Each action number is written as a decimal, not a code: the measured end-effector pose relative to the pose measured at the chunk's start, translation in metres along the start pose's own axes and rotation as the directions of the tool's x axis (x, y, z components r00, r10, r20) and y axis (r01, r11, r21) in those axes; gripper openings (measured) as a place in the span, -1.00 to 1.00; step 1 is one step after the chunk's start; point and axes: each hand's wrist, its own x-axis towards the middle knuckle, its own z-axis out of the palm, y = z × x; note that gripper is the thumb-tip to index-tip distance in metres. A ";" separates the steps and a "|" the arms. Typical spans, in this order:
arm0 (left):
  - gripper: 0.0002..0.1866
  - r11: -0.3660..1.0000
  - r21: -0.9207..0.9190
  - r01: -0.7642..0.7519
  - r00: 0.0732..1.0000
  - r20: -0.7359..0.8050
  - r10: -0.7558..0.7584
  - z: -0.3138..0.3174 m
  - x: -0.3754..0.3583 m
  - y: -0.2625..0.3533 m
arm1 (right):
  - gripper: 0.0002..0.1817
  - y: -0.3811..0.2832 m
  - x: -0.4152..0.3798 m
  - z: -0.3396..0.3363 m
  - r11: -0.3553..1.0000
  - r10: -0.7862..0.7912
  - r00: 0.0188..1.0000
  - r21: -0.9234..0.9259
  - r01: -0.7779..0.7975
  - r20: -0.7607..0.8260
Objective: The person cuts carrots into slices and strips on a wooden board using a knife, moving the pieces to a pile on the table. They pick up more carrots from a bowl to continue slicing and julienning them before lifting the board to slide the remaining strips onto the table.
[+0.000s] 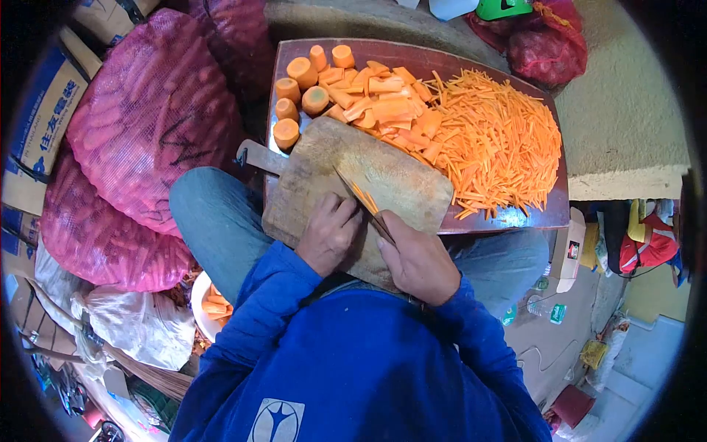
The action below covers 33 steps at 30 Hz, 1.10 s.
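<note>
A worn wooden cutting board [412,173] with a metal handle lies across my lap. My right hand [421,259] grips a knife [384,230], its narrow blade slanting up and left over the board. Thin carrot strips [364,197] lie along the blade. My left hand [329,234] rests on the board just left of the knife, fingers curled and pressed together; whatever is under them is hidden. Beyond the board, a dark red tabletop [526,219] carries carrot chunks [315,99], carrot slices [390,109] and a large heap of carrot sticks [508,144].
Pink mesh sacks [158,121] bulge on the left beside stacked cardboard boxes [44,121]. A white bowl [199,302] with carrot pieces sits low by my left leg. A red mesh bag [549,51] rests at the back right. Plastic bottles [549,309] lie on the floor at right.
</note>
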 end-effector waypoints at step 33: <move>-0.78 1.000 -0.005 -0.001 0.998 -0.061 0.001 0.006 -0.003 -0.003 | -0.60 -0.001 -0.002 0.001 1.000 -0.010 1.000 -0.017 0.010 0.003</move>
